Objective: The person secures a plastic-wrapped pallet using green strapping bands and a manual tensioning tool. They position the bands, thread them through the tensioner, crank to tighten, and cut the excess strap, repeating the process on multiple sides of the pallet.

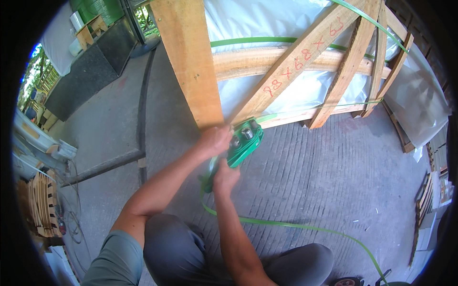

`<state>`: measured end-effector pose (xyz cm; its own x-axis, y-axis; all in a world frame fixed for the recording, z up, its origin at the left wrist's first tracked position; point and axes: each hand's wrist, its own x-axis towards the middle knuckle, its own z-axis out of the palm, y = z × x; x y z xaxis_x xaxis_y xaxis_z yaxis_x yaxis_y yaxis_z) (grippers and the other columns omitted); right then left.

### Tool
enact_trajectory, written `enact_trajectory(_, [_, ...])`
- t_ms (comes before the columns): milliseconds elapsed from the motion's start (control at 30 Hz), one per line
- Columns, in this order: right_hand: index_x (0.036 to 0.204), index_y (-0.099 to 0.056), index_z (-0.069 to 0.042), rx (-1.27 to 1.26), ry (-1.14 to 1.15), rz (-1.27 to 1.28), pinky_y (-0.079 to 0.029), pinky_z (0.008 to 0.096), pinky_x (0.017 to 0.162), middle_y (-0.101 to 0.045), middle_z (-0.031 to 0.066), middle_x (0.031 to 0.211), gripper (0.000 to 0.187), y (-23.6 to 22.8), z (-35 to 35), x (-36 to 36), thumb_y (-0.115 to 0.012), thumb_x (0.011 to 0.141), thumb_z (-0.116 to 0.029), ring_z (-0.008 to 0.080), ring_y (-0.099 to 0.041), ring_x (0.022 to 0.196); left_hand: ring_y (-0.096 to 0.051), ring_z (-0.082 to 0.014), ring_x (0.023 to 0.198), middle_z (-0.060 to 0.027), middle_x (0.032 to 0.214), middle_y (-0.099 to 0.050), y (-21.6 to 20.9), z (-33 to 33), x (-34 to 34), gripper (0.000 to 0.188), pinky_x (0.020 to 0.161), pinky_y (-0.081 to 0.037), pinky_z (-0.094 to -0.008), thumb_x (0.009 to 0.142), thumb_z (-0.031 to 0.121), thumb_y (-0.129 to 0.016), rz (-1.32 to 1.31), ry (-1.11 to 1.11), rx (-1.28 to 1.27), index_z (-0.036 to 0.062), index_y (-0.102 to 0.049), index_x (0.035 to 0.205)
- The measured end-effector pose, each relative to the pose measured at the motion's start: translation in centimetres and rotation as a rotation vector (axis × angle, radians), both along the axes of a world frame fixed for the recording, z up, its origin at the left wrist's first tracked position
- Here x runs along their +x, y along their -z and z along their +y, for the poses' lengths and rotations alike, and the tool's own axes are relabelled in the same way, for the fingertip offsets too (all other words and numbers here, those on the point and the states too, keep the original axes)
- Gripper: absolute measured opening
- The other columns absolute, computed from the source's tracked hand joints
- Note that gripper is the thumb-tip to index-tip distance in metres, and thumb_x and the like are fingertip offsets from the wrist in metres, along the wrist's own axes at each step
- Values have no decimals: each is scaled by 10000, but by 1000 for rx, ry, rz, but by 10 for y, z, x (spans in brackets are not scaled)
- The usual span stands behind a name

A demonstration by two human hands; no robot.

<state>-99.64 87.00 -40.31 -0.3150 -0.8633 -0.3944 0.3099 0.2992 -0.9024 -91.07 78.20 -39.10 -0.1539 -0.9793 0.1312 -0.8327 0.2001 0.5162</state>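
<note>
A green strapping tool [244, 148] with metal rollers rests against the lower edge of a wooden crate [188, 62]. My right hand [225, 178] is wrapped round the tool's lower handle. My left hand [217, 140] is closed beside the tool's upper end, at the crate's near bottom corner; the green strap [286, 225] rises toward it, though the fingers hide the grip itself. From there the strap's loose length trails down and across the floor to the lower right. Another part of the strap runs from the tool along the crate's bottom.
White plastic film [257, 21] wraps the load behind the slats. Stacked wood [43, 205] and a cable [74, 224] lie at the left. A dark low block [90, 71] stands far left. Sheet-covered goods [417, 95] are at the right, and a wheel [347, 282] shows below.
</note>
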Motion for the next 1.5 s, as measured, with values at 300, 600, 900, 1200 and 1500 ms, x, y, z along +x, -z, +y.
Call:
enact_trajectory(300, [946,-605,15,-136,-9,-301,-435,283,597,-589,20,764,182,-1,-7,9,-601,831,-126,113,-528,639,-533,-232,547,-175,610,-535,-13,1,-1,379,578,-434,-409,979,314,-450,259,-49,95,-14,-567,829])
enact_trajectory(600, [1066,-590,13,-93,-112,-556,-468,288,650,-608,52,873,262,7,-12,8,-604,846,-126,130,-569,737,-498,-113,696,-57,690,-558,-14,-8,4,398,665,-435,-322,975,319,-454,520,-135,335,-37,-596,870])
enact_trajectory(900, [1097,-564,45,-193,-94,-268,-486,297,603,-581,65,850,430,12,-28,-11,-496,976,-363,131,-559,694,-566,-263,646,-180,707,-580,-13,-13,11,403,655,-448,-401,963,345,-451,319,-65,185,-16,-605,874])
enact_trajectory(1200, [995,-582,45,-154,-335,-136,-409,268,525,-574,38,780,479,43,-46,-28,-572,927,-430,103,-501,651,-586,-386,643,-206,683,-591,-41,9,6,279,582,-456,-418,958,227,-484,-163,184,-441,13,-573,803])
enact_trajectory(1500, [983,-629,46,-82,-405,-148,-409,283,583,-610,44,793,344,40,-56,-24,-611,915,-291,125,-509,680,-577,-157,528,-80,568,-570,-72,78,-18,377,508,-450,-325,990,307,-435,502,192,802,15,-605,823])
